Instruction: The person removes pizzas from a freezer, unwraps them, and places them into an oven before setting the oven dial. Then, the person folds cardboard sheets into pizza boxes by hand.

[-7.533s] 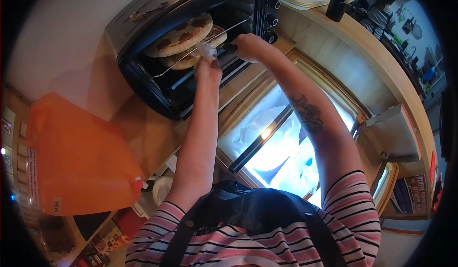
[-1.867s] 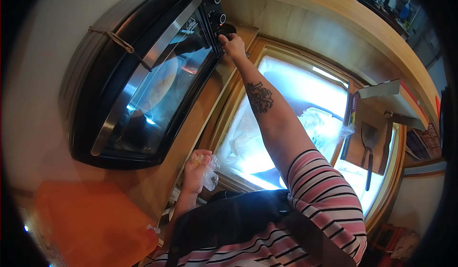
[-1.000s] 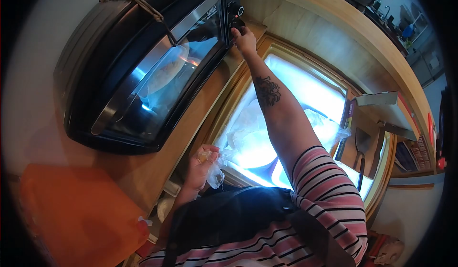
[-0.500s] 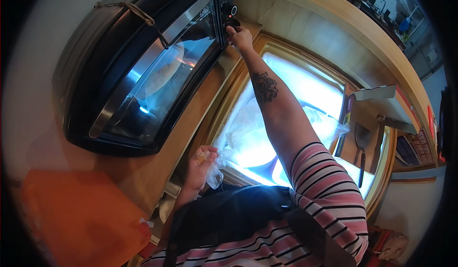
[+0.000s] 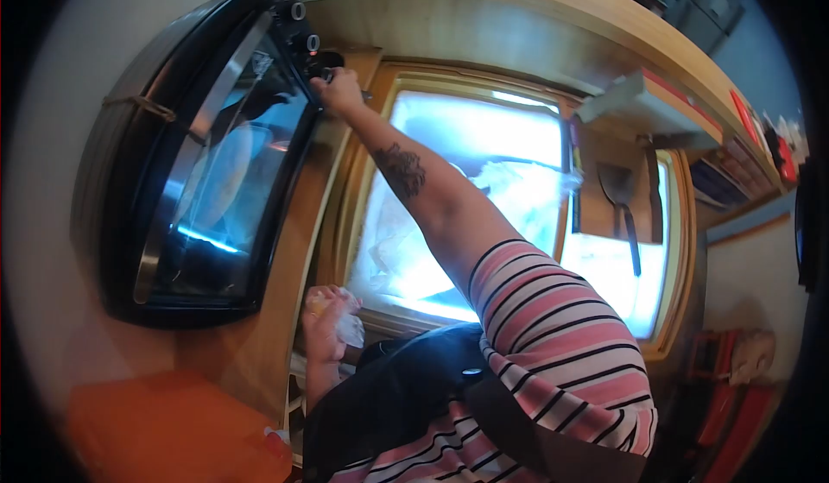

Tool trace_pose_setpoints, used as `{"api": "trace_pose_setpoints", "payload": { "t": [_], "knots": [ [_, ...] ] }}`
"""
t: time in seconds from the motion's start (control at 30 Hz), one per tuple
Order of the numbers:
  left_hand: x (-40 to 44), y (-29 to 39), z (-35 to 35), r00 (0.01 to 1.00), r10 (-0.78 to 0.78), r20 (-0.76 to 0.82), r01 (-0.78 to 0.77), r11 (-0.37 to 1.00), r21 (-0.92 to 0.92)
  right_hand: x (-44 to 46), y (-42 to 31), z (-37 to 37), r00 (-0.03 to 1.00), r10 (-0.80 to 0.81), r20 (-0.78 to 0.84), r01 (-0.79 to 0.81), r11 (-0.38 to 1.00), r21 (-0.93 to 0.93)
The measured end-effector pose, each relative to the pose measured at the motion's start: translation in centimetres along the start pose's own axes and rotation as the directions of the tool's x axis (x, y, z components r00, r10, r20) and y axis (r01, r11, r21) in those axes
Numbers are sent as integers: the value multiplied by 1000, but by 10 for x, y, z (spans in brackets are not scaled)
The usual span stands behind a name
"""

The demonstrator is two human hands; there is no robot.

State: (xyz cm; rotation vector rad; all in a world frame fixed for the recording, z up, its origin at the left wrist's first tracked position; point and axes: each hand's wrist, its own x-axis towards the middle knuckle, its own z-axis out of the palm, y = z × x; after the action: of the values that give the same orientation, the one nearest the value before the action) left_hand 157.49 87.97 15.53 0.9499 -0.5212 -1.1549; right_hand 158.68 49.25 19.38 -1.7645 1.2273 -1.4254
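Note:
My right hand [image 5: 339, 93] reaches across to the front of a black toaster oven [image 5: 121, 202]. Its fingers are closed round the lowest control knob, which they mostly cover. Behind the oven's glass door [image 5: 226, 172] a pale, rounded shape shows, blurred by reflections. Low and near my body, my left hand [image 5: 321, 328] is closed on a crumpled piece of clear plastic [image 5: 351, 328]. A yellowish patch shows between its fingers, too unclear to name.
Under my right arm, a brightly lit panel in a wooden frame [image 5: 363, 138] bears more clear plastic [image 5: 527, 185]. A dark-handled spatula [image 5: 625, 211] lies on a brown board at right. Books [image 5: 721, 172] stand on a shelf beyond. Something orange [image 5: 164, 427] is at lower left.
The view has turned, so the oven and both hands appear farther left. My right hand stays at the lowest knob, its fingers shifted slightly. My left hand keeps hold of the plastic.

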Motion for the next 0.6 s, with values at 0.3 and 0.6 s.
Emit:
{"api": "trace_pose_setpoints", "payload": {
  "t": [0.3,0.6],
  "knots": [
    [15,-7,20,974,-161,161,136,979,154,-185,18,-235,961,-275,-31,262,939,-221],
    [116,-150,180,780,-34,625,-624,42,780,-232,152,-320,946,322,-43,-322,907,-272]
  ]
}}
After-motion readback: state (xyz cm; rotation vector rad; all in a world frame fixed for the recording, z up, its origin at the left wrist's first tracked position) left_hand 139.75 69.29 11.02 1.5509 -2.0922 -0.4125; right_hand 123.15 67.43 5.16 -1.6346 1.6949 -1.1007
